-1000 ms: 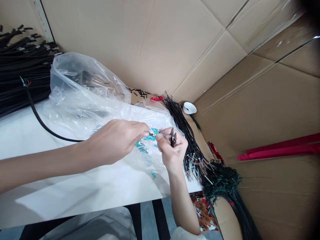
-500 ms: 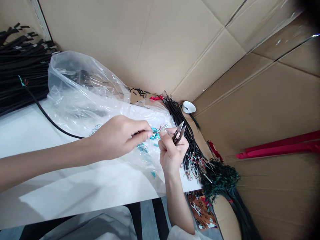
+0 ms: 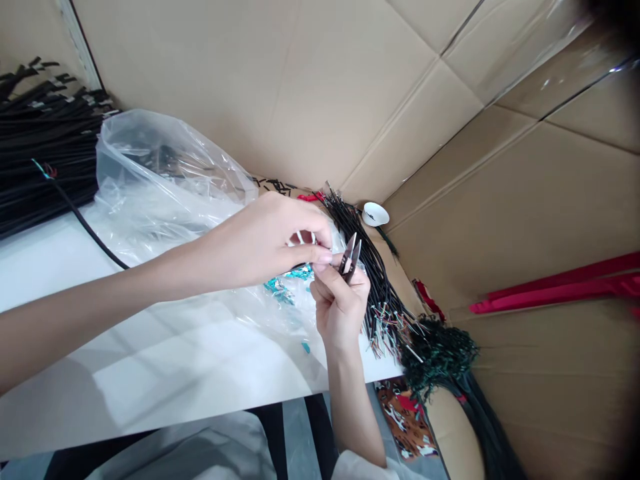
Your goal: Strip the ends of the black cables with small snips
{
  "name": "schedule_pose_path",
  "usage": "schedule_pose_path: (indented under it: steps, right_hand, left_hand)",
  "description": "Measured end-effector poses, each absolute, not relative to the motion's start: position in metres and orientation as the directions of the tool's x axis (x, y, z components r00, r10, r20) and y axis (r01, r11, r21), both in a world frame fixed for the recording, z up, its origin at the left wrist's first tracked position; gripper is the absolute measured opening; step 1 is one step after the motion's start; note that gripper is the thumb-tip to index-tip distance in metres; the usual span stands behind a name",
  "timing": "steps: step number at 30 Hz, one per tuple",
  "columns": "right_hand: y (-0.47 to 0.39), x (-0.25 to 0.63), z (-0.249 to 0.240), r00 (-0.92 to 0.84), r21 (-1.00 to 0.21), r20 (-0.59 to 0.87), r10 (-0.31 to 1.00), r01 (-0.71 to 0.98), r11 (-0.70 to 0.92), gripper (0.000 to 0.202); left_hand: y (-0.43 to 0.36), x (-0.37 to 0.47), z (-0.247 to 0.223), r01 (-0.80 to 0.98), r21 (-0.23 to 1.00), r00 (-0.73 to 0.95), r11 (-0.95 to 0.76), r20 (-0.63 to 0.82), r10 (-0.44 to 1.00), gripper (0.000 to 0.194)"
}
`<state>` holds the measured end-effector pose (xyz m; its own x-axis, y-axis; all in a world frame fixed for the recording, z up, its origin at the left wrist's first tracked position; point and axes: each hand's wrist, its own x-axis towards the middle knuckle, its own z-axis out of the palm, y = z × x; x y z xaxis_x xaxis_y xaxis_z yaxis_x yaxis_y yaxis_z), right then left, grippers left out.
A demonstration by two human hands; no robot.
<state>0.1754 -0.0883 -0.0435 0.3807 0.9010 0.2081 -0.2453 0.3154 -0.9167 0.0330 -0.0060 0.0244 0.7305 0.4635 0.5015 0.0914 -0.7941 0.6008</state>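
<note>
My left hand (image 3: 280,233) reaches in from the left, thumb and fingers pinched at the fingertips of my right hand (image 3: 343,293). What the left pinch holds is mostly hidden; a bit of dark cable shows beneath it. In the palm of my right hand sit small snips (image 3: 351,259), blades pointing up and apart, while its thumb and forefinger press together. A black cable (image 3: 90,230) with bared coloured wires at its far end passes behind my left forearm. Teal scraps (image 3: 279,291) lie on clear plastic just below the hands.
A clear plastic bag (image 3: 165,173) stands on the white table (image 3: 200,373) beside a black cable pile (image 3: 45,147). Right of the hands lie a stripped cable bundle (image 3: 375,273), a white cup (image 3: 375,214) and dark green strands (image 3: 443,353). Cardboard walls (image 3: 330,87) rise behind.
My left hand has moved right and up, and now meets my right fingertips. The fanned fine wires seen between the hands are now hidden. The black cable has shifted slightly left.
</note>
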Motion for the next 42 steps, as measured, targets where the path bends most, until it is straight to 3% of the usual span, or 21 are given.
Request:
schedule_pose_path:
  steps: [3,7,13,16,21,24,27,28,35,42]
  right_hand:
    - [-0.088,0.168,-0.04,0.435,-0.9,0.144,0.889,-0.315,0.3,0.024]
    - [-0.086,0.156,-0.038,0.549,-0.862,0.129,0.826,-0.349,0.367,0.027]
    - [-0.087,0.145,-0.044,0.664,-0.893,0.204,0.719,-0.174,0.415,0.026]
    - [-0.09,0.147,-0.048,0.669,-0.922,0.236,0.705,-0.075,0.38,0.024]
    - [-0.092,0.157,-0.051,0.585,-0.927,0.266,0.766,-0.063,0.37,0.023]
    - [-0.091,0.163,-0.051,0.545,-0.935,0.253,0.799,-0.073,0.346,0.023]
    - [-0.091,0.165,-0.051,0.547,-0.942,0.239,0.802,-0.069,0.328,0.025]
    - [-0.092,0.165,-0.051,0.555,-0.945,0.239,0.797,-0.057,0.323,0.025]
    - [-0.104,0.165,-0.059,0.541,-0.912,0.29,0.789,-0.094,0.399,0.036]
    - [-0.113,0.158,-0.077,0.615,-0.939,0.296,0.731,0.046,0.341,0.034]
  left_hand:
    - [-0.009,0.029,0.021,0.092,0.717,0.655,-0.691,0.479,0.584,0.013]
    - [-0.014,0.027,0.012,0.103,0.774,0.555,-0.625,0.477,0.682,0.014]
    - [-0.017,0.024,0.005,0.13,0.828,0.5,-0.545,0.42,0.757,0.015]
    - [-0.015,0.023,0.004,0.103,0.856,0.524,-0.507,0.386,0.759,0.013]
    - [-0.01,0.019,-0.008,0.053,0.871,0.584,-0.489,0.37,0.722,0.016]
    - [-0.01,0.015,-0.02,0.071,0.899,0.656,-0.432,0.284,0.699,0.04]
    - [-0.013,0.013,-0.03,0.107,0.93,0.76,-0.353,0.152,0.632,0.023]
    - [-0.015,0.013,-0.031,0.1,0.94,0.769,-0.327,0.136,0.625,0.027]
    - [-0.018,0.014,-0.029,0.051,0.976,0.69,-0.214,0.12,0.713,0.033]
    - [-0.015,0.013,-0.033,0.048,0.979,0.67,-0.2,0.117,0.733,0.036]
